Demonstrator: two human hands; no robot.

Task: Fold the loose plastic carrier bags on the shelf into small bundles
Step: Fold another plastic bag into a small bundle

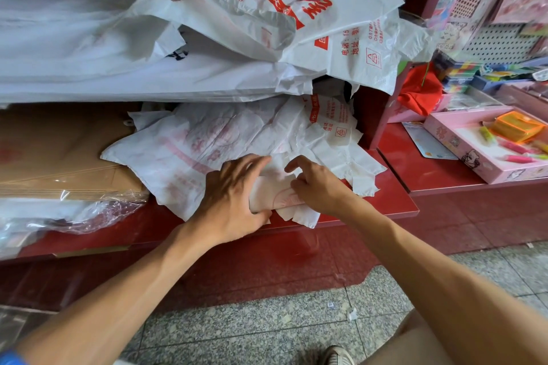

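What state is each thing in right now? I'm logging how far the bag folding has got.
Left hand: grips the bundle's left end.
Right hand: pinches the bundle's right side.
Folded bag bundle: partly folded, on the shelf edge.
Loose bags: unfolded, crumpled under the bundle.
Upper bag pile: unfolded, heaped.
Pink box: open.

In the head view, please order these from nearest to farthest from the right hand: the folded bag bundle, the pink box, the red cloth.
From the right hand:
1. Folded bag bundle: under its fingers, at the shelf's front edge.
2. Pink box: to the right, on the neighbouring counter.
3. Red cloth: up and right, behind the box.
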